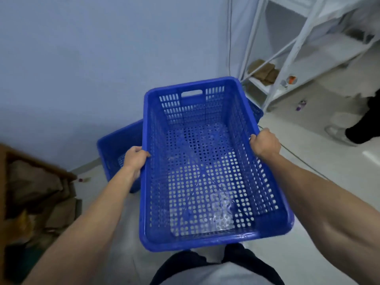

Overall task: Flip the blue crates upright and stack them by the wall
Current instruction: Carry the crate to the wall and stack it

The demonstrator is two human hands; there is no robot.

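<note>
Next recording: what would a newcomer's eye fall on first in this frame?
The big blue crate fills the middle, open side up, held out in front with the left hand and right hand gripping its long rims. Behind it to the left a second crate sits on the floor by the wall, and a white rack stands at the upper right.

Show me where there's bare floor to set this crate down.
Widest bare floor: right of the held crate, before the white rack, crossed by a cable. Crowded on the left: just a narrow strip between the cardboard boxes and the crate by the wall.
</note>
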